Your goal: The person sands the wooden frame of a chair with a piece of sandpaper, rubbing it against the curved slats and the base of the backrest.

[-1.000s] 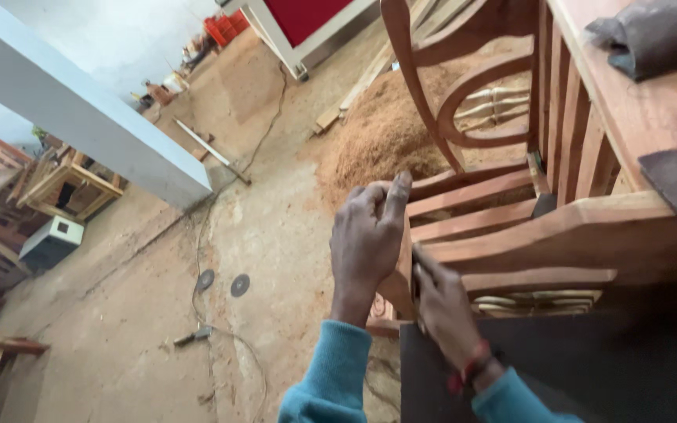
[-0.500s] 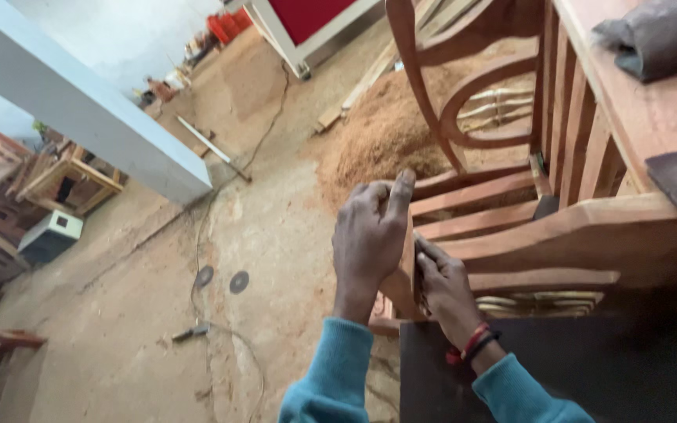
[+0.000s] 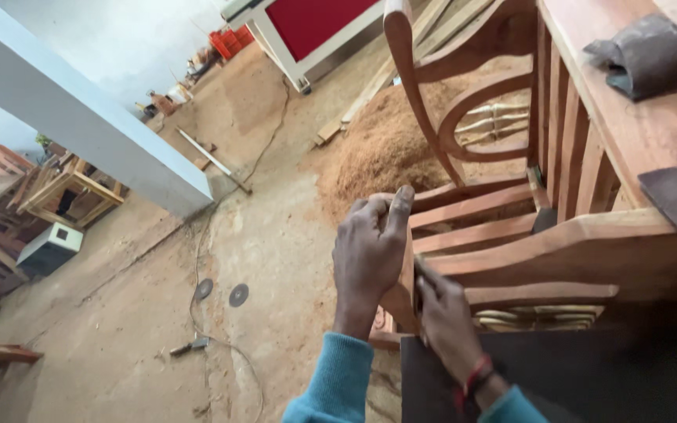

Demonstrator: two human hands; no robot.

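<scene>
Your left hand (image 3: 370, 254) curls shut around the end of the wooden chair frame (image 3: 511, 235) right in front of you, while your right hand (image 3: 444, 317) presses closed fingers against the same post from the other side. Beyond them, a folded grey cloth (image 3: 644, 55) lies on the workbench (image 3: 636, 141), and a sawdust pile (image 3: 381, 149) and 2 round discs (image 3: 221, 292) sit on the floor.

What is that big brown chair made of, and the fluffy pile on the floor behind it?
The reddish-brown carved chair looks like bare, unvarnished wood: grain shows and it's matte. The tan fluffy pile seems to be sawdust or wood shavings.
</scene>
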